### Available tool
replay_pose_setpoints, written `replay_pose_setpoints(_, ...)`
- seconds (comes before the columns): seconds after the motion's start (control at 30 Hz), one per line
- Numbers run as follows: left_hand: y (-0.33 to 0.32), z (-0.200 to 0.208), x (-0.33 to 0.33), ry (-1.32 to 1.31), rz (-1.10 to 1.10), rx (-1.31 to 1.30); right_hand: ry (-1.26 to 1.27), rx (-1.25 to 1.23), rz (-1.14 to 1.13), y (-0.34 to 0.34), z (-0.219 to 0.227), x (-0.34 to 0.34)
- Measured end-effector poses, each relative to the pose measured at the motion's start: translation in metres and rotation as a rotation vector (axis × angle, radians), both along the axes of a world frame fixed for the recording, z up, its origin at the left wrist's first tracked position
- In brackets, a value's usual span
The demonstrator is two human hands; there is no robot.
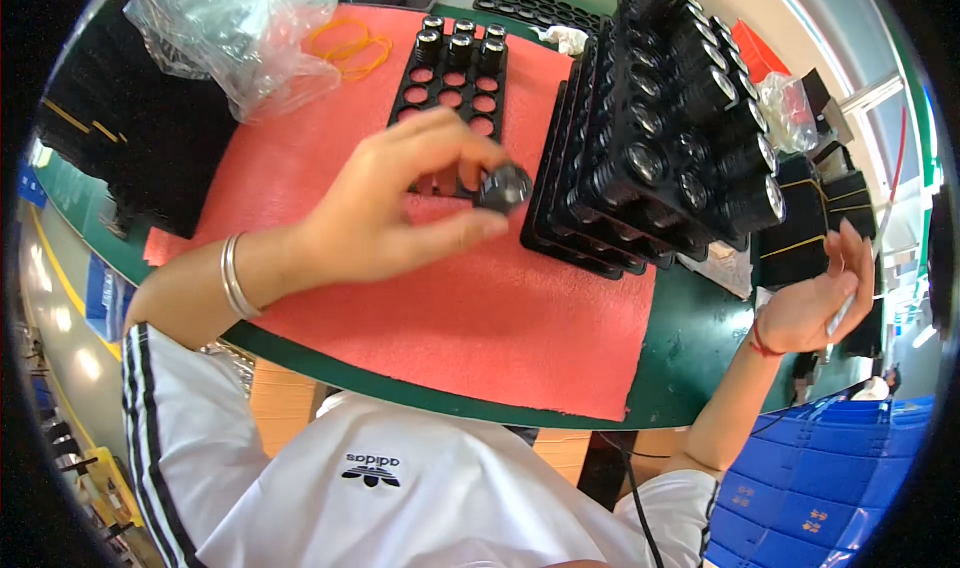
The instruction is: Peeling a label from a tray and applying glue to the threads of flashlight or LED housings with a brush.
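My left hand [385, 188] is closed around a short black cylinder with a glassy end, which looks like a lens barrel [506, 188]. Its thumb and fingertips grip the sides of the part, just left of a stack of black trays [590, 253] filled with similar barrels [708, 93]. Beyond this hand lies a flat black holder with round holes [437, 87]; several barrels [461, 46] stand upright in its far rows. Off to the right, my right hand [805, 308] is closed on a slim silver pen-like tool [841, 314].
A pink mat [480, 338] covers much of the green table [690, 333]. Clear plastic bags [240, 28], yellow rubber bands [352, 50] and black trays [150, 138] occupy the left. Another holed holder [530, 6] sits at the back. Blue crates [820, 478] stand at lower right.
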State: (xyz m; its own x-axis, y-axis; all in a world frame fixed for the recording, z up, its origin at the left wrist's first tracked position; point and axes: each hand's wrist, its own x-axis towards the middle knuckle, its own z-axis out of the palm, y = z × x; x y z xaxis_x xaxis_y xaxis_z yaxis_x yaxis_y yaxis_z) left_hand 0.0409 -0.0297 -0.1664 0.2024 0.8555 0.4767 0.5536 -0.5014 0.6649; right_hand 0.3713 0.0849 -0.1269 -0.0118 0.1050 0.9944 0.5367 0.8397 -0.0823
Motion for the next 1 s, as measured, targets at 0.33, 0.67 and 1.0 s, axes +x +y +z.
replay_pose_setpoints(0.33,0.092,0.004,-0.036,0.338,0.383,-0.074,-0.037,-0.170,0.105,0.005,-0.007,-0.001)
replay_pose_setpoints(0.67,0.103,-0.009,-0.027,0.447,0.559,-0.159,-0.023,-0.141,0.131,0.002,-0.002,0.000)
replay_pose_setpoints(1.0,0.085,0.036,-0.012,0.290,0.545,-0.044,-0.070,-0.111,0.104,0.002,-0.001,0.004)
